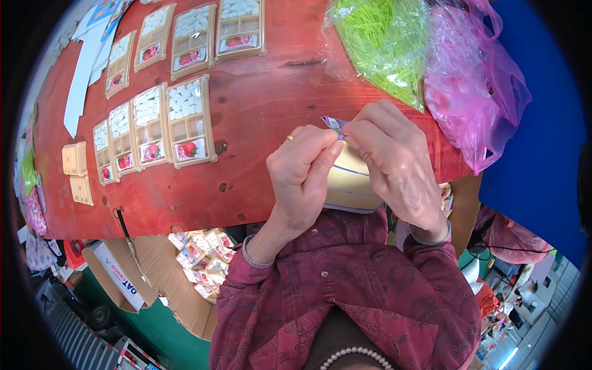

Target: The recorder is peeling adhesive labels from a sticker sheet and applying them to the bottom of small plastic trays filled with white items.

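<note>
My left hand (302, 172) and my right hand (398, 160) meet over the table's near edge, fingers pinched. Between their fingertips is a small purple packet (333, 123), with its upper end sticking out. Most of the packet is hidden by my fingers. Just below and behind the hands is a cream-coloured, rounded thing (350, 185) with thin blue lines. It is partly covered by the right hand, and I cannot tell its kind.
Beige compartment trays (189, 129) with white pieces and strawberry-picture packets stand in two rows on the red table (259, 111). Small beige trays (75, 159) lie at left. A bag of green shreds (382, 43) and pink bags (472, 80) are far right. Below is a cardboard box (163, 277) beside several small packs (200, 259).
</note>
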Available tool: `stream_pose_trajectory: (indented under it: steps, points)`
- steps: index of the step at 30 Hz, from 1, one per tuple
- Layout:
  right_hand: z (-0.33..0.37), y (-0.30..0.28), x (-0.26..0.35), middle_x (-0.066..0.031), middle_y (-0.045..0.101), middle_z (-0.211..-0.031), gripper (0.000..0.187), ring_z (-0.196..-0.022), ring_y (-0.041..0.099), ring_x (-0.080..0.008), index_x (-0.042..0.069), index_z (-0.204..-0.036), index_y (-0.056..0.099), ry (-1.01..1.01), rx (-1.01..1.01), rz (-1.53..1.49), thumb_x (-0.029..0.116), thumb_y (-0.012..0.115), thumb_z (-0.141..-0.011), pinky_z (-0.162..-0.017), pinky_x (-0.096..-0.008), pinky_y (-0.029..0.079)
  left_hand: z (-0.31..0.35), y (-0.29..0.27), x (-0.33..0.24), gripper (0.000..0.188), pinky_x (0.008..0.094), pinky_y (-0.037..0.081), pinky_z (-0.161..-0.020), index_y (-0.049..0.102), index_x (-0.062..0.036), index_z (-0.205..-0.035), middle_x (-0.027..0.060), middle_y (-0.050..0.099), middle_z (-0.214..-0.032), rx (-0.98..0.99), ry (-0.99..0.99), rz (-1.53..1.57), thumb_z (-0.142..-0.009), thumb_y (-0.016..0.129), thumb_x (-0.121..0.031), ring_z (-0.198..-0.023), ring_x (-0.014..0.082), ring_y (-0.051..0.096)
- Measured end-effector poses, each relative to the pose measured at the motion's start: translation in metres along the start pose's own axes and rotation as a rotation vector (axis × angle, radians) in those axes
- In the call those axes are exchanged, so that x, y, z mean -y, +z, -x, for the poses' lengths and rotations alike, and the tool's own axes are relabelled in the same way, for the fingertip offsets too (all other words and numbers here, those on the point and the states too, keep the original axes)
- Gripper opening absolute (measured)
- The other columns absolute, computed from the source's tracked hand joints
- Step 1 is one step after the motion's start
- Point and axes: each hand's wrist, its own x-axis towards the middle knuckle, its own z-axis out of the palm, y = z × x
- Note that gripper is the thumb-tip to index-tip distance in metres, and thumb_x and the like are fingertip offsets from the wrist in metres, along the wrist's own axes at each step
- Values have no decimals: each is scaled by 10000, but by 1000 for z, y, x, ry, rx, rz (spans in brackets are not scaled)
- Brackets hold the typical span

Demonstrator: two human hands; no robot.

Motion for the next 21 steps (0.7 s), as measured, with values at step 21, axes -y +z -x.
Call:
stream_pose_trajectory:
  steps: [21]
  points:
    - [1,12,-14,-107,491,-699,46,-642,522,-238,-30,-834,566,176,-150,-142,11,586,-836,-566,-326,387,3,-2,5,61,189,362,-602,608,65,-891,0,558,-743,27,-161,93,-850,575,34,-673,45,457]
